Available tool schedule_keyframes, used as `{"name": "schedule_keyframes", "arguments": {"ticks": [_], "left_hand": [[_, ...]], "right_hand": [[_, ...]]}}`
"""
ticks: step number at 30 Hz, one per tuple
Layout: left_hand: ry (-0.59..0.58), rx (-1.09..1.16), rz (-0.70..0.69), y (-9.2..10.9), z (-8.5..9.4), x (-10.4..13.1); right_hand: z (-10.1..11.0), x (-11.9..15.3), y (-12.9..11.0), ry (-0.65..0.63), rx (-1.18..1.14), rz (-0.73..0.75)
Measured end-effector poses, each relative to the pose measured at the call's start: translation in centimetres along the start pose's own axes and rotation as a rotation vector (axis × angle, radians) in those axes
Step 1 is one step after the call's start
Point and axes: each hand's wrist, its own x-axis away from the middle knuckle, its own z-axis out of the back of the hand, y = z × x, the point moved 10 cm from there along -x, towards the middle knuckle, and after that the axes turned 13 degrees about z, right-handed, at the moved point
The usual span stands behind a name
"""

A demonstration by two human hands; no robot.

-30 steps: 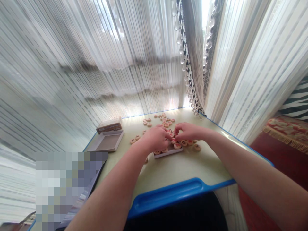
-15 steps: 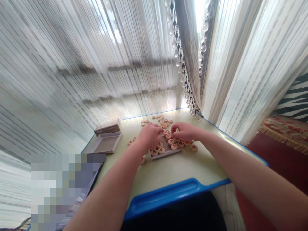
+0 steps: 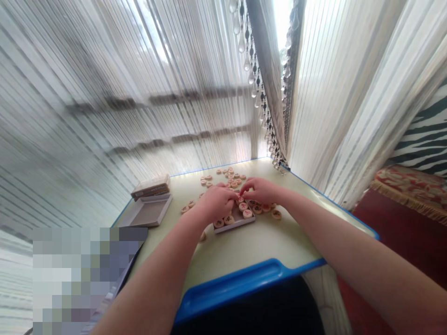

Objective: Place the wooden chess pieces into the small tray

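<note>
Round wooden Chinese chess pieces with red and black characters lie in a shallow cardboard box [image 3: 234, 226] in front of me. My left hand [image 3: 217, 204] hovers over the box's left and back part, hiding some pieces, fingers bent towards the right. My right hand [image 3: 260, 190] is at the back right of the box, its fingers curled in a pinch on a Chinese chess piece [image 3: 240, 198] there. Both hands' fingertips come close together. What lies in my left fingers, if anything, is hidden. A red-marked piece [image 3: 247, 214] sits in the box's front right corner.
Loose pieces [image 3: 230, 176] lie towards the table's back, with others left and right of the box. An open box lid [image 3: 150, 210] stands at the left, a stacked flat box [image 3: 151, 186] behind it. The pale table [image 3: 244, 251] has a blue rim; curtains hang beyond.
My right hand has moved left, from the box's right edge to over its back part. My left hand's fingers have come nearer to it. The view has shifted slightly.
</note>
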Motion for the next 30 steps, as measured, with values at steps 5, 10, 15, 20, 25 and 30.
{"name": "schedule_keyframes", "arguments": {"ticks": [5, 10, 15, 20, 25, 30], "left_hand": [[0.047, 0.01, 0.034, -0.6, 0.2, -0.1], [0.115, -0.087, 0.071, -1.5, 0.3, -0.2], [0.057, -0.17, 0.064, -1.3, -0.1, -0.2], [0.009, -0.179, 0.061, -0.9, -0.5, -0.3], [0.001, -0.155, 0.044, -0.8, -0.7, -0.4], [0.01, -0.126, 0.028, -0.8, -0.8, -0.3]], "right_hand": [[0.2, -0.2, -0.1, 0.042, 0.023, 0.033], [0.0, -0.2, -0.5, 0.02, -0.027, 0.04], [-0.2, -0.2, -0.8, 0.001, -0.014, 0.053], [-0.1, -0.4, -1.0, 0.024, 0.003, 0.07], [-0.2, -0.6, -0.9, 0.026, 0.039, 0.061], [-0.3, -0.6, -0.8, 0.019, 0.053, 0.054]]}}
